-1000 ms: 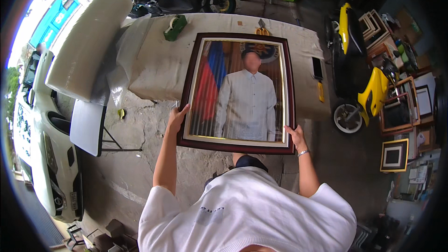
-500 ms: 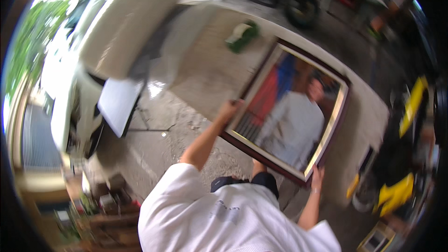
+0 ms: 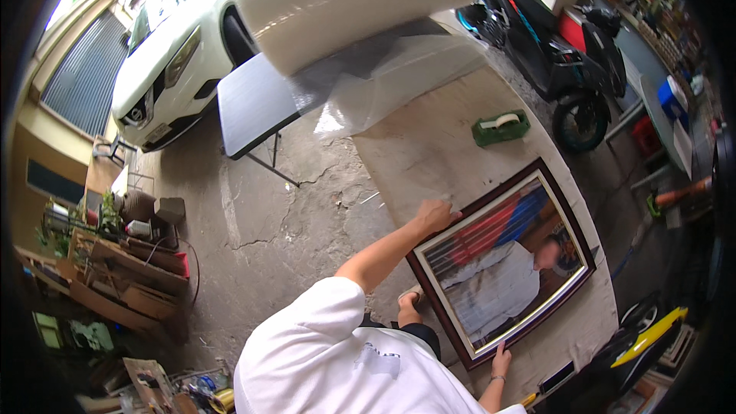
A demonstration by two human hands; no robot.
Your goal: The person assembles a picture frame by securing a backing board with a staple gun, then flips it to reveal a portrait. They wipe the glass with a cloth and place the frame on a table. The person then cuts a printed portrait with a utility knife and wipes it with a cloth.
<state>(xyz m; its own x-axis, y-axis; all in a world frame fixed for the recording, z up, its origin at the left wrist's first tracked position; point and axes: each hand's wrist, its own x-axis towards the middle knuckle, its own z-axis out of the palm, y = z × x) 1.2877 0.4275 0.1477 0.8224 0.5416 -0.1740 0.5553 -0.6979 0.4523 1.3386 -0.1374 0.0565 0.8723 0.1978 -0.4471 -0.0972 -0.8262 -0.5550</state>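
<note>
A short line of dark printing is on the chest of the white shirt (image 3: 330,349) that the person wears. The white car (image 3: 172,61) carries a front badge and a plate, both too small to read here.

The picture frame (image 3: 502,261) is rectangular, with a glossy dark-brown moulding and a pale inner border; inside is a portrait of a person in white beside blue and red cloth. It lies over the worktop (image 3: 418,157), which has a creased beige cover, and its near corner reaches past the edge. Whether it rests fully there, I cannot tell.

The left hand (image 3: 435,216) has its grip closed on one side of the frame; the right hand (image 3: 500,362) pinches the nearer side, thumb on the moulding. A green tape dispenser (image 3: 501,130) stands near, and a thick translucent roll (image 3: 368,8) farther away.

Compared with half a second ago, the frame appears turned more sideways and lower in view.
</note>
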